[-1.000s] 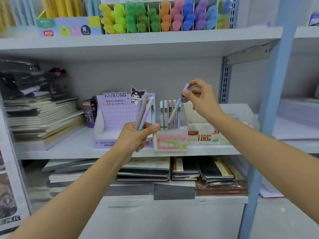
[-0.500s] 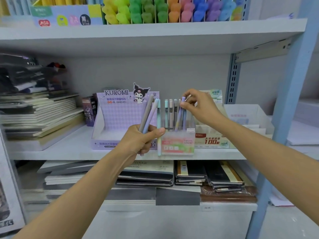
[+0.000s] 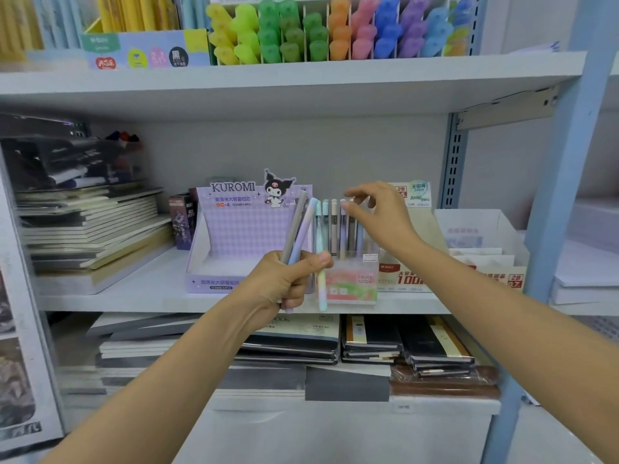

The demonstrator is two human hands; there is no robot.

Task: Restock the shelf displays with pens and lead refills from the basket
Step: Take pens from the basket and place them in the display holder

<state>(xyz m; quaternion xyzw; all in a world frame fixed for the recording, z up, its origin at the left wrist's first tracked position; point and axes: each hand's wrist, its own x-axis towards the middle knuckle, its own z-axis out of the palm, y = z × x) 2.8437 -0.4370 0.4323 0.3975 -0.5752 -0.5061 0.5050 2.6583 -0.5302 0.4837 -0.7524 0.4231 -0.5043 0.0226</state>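
Observation:
My left hand [image 3: 281, 283] grips three pastel pens [image 3: 298, 229] in front of the middle shelf: a grey one, a lavender one and a teal-to-pink one that hangs lower. To their right, the clear "Fruit Soda" pen box [image 3: 351, 284] holds several upright pens [image 3: 334, 226]. Over their tops hovers my right hand [image 3: 385, 216], its fingers loosely spread, with the thumb close to the cap of a purple pen standing in the box. No basket shows.
A purple Kuromi lead-refill display [image 3: 241, 236] stands left of the pen box, and a white lead-refill carton [image 3: 408, 279] stands right of it. Notebook stacks [image 3: 90, 229] fill the shelf's left end and the shelf below. Coloured highlighters [image 3: 335, 31] line the top shelf. A blue upright [image 3: 556, 202] bounds the right.
My right hand lowered the purple pen into the clear box among the others and let it go. My left hand kept its three pens almost still.

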